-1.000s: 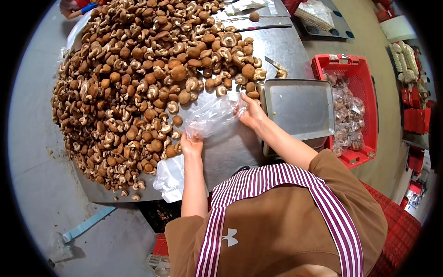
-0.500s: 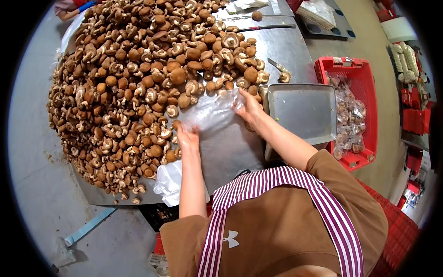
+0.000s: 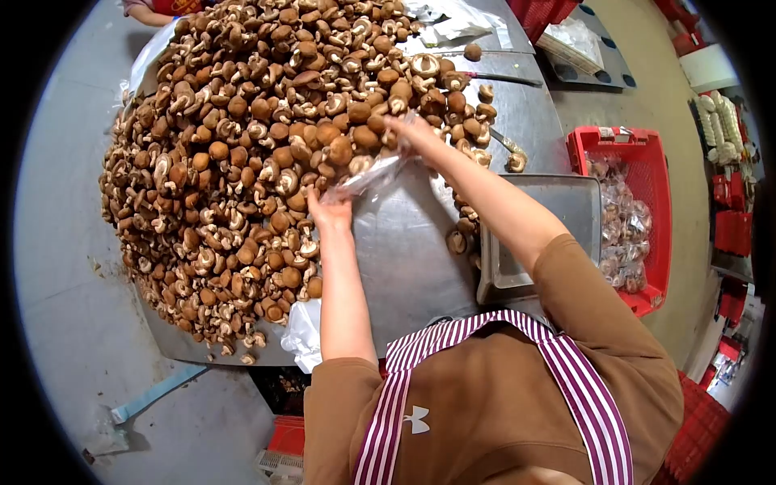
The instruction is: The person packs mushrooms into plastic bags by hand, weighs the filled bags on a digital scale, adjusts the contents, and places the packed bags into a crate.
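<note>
A clear plastic bag [image 3: 373,179] stretches between my two hands, at the near edge of a big heap of brown shiitake mushrooms [image 3: 234,153]. My left hand [image 3: 330,213] grips its left edge, with mushrooms right beside the fingers. My right hand [image 3: 414,136], somewhat blurred, is at the bag's upper right edge, its fingers reaching over mushrooms and closed on the plastic. The bag's mouth faces the heap; whether any mushrooms are inside cannot be made out.
A metal tray [image 3: 546,218] sits on the steel table [image 3: 404,259] to the right. Beyond is a red crate [image 3: 659,218] of bagged mushrooms. A knife [image 3: 505,141] lies above the tray. White plastic bags [image 3: 303,333] hang at the front edge. Another person's arm [image 3: 149,14] shows top left.
Both hands have moved with the bag up to the heap. My right hand has gone forward and left over the mushrooms, and the bag is now tilted and more bunched.
</note>
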Demonstrator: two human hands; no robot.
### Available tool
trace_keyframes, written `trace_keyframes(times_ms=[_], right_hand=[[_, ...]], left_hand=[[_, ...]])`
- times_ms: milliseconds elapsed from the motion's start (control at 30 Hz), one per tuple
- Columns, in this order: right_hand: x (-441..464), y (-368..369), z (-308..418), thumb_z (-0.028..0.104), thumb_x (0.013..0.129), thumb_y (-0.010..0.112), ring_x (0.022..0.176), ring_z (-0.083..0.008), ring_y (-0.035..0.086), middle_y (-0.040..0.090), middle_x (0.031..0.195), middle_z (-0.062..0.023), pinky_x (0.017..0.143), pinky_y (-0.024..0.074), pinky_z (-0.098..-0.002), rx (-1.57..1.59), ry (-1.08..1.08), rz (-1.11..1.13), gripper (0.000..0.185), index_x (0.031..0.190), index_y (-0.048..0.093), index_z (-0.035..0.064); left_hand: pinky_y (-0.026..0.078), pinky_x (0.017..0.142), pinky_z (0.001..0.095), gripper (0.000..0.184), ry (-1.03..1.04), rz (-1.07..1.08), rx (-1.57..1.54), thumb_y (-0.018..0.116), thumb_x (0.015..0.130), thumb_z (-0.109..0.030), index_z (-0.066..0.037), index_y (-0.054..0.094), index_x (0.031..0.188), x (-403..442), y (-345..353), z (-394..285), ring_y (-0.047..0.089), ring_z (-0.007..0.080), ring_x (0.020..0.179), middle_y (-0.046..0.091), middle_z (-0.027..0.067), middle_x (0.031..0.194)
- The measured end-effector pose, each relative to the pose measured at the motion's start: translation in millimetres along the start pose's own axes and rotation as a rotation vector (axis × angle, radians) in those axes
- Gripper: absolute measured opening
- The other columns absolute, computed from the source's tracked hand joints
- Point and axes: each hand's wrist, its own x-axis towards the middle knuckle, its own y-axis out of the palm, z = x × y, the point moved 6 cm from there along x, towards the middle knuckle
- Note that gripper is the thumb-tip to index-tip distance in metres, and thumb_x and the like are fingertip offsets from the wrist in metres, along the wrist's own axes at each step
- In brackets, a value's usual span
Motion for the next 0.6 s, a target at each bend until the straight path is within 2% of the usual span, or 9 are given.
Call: trace_keyframes(times_ms=[67,133,200,233,267,333,367,500,600], right_hand=[[-8,1,-5,0.05,0.085,0.069,0.097,-0.0223,0.06,0.061,0.107,-0.0154,0.075,0.0545,-0.0342,0.005,-0.001,0.187,0.071,0.129,0.049,-0.0027],[9,-9,-12,0.049,0.084,0.07,0.071,-0.0179,0.059,0.062,0.092,-0.0084,0.06,0.0495,-0.0307,-0.012,0.142,0.14,0.05,0.102,0.061,0.0027],[30,-10,-11,0.046,0.085,0.07,0.061,-0.0167,0.056,0.062,0.086,-0.006,0.054,0.0478,-0.0319,0.075,0.039,0.057,0.045,0.094,0.06,0.0036],[33,1,-6,0.047,0.084,0.069,0.065,-0.0177,0.061,0.064,0.092,-0.0121,0.058,0.0531,-0.0331,0.029,0.003,0.04,0.049,0.1,0.061,0.0006],[13,18,16,0.05,0.082,0.07,0.085,-0.0212,0.065,0.063,0.104,-0.0178,0.078,0.0547,-0.0369,-0.143,-0.151,0.004,0.06,0.112,0.06,-0.0012],[38,40,-15,0.053,0.079,0.072,0.108,-0.024,0.06,0.06,0.115,-0.0185,0.096,0.0467,-0.0389,-0.361,-0.219,0.009,0.071,0.127,0.056,0.0034],[9,44,8,0.054,0.079,0.072,0.119,-0.0261,0.052,0.057,0.124,-0.0179,0.102,0.0406,-0.0372,-0.248,-0.182,0.18,0.079,0.138,0.049,0.0074],[14,20,34,0.043,0.091,0.061,0.075,-0.0117,0.066,0.069,0.078,-0.0062,0.078,0.0523,-0.0285,-0.013,0.077,0.227,0.044,0.108,0.068,0.003],[26,40,20,0.059,0.082,0.066,0.117,-0.0319,0.058,0.054,0.131,-0.0236,0.096,0.0495,-0.0494,-0.343,-0.019,0.071,0.084,0.138,0.045,0.0008]], left_hand=[[0.043,0.096,0.0427,0.081,0.095,0.067,0.019,0.055,0.092,-0.055,0.004,0.03,0.142,-1,2,-12,0.055,0.0249,0.106,0.048,0.0143,0.128],[0.043,0.097,0.0467,0.067,0.161,-0.03,0.074,0.056,0.095,-0.048,-0.005,0.038,0.143,-7,5,-12,0.05,0.0284,0.119,0.046,0.018,0.137],[0.046,0.092,0.0426,0.059,0.164,0.26,0.232,0.059,0.094,-0.046,-0.006,0.048,0.135,-11,24,-5,0.054,0.0269,0.112,0.054,0.0138,0.13],[0.048,0.09,0.0418,0.047,0.136,0.316,0.21,0.058,0.097,-0.039,-0.008,0.05,0.131,-6,19,-5,0.057,0.0254,0.108,0.059,0.0086,0.123],[0.047,0.091,0.0433,0.046,0.076,0.226,0.26,0.058,0.096,-0.04,-0.01,0.051,0.131,-11,11,-11,0.057,0.0253,0.111,0.058,0.008,0.125],[0.048,0.091,0.0431,0.042,0.132,0.159,0.193,0.058,0.096,-0.04,-0.012,0.052,0.128,-13,5,-23,0.058,0.0247,0.109,0.057,0.0077,0.126],[0.048,0.092,0.0425,0.049,0.099,0.258,0.226,0.06,0.096,-0.04,-0.011,0.047,0.133,-15,9,-24,0.057,0.0263,0.109,0.053,0.0087,0.131],[0.052,0.087,0.0422,0.056,0.145,0.336,0.302,0.062,0.094,-0.039,-0.015,0.041,0.14,-33,23,-31,0.06,0.0289,0.103,0.047,0.0087,0.134],[0.051,0.088,0.043,0.064,0.225,0.18,0.279,0.063,0.094,-0.036,-0.01,0.037,0.146,-23,27,-38,0.056,0.0317,0.113,0.047,0.0085,0.141]])
